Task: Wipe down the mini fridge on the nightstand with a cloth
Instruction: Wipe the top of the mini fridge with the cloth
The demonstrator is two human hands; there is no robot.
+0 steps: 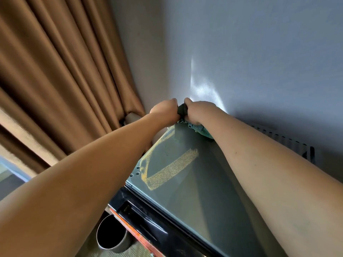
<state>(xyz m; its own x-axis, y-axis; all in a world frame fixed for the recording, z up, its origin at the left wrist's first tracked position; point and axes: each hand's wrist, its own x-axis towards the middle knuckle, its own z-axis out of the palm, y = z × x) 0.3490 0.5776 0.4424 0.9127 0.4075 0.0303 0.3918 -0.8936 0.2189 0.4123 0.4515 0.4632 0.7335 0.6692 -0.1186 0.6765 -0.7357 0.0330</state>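
**Two hands on one cloth at the fridge's far edge**

Two bare forearms reach forward over the top of the mini fridge, whose grey-green top panel runs from the near right of the view up to the wall. Along its near left edge lies the black door top with a recessed strip, and under that an orange-red edge, perhaps the nightstand; too little shows to be sure. Lower left, on the floor, stands a round metal bin with a dark opening.

On the left part of the top panel lie yellowish streaks of dust, beside four small screws at the left edge.

At the far edge of the top, where it meets the wall, the left hand and right hand sit side by side, knuckles up, fingers curled, both gripping the cloth. A dark bunched part shows between the hands; a teal part spreads onto the fridge top under the right hand.

Beyond them rises the pale grey wall with a bright patch of light just above the right hand. Brown curtains hang in folds at the left.
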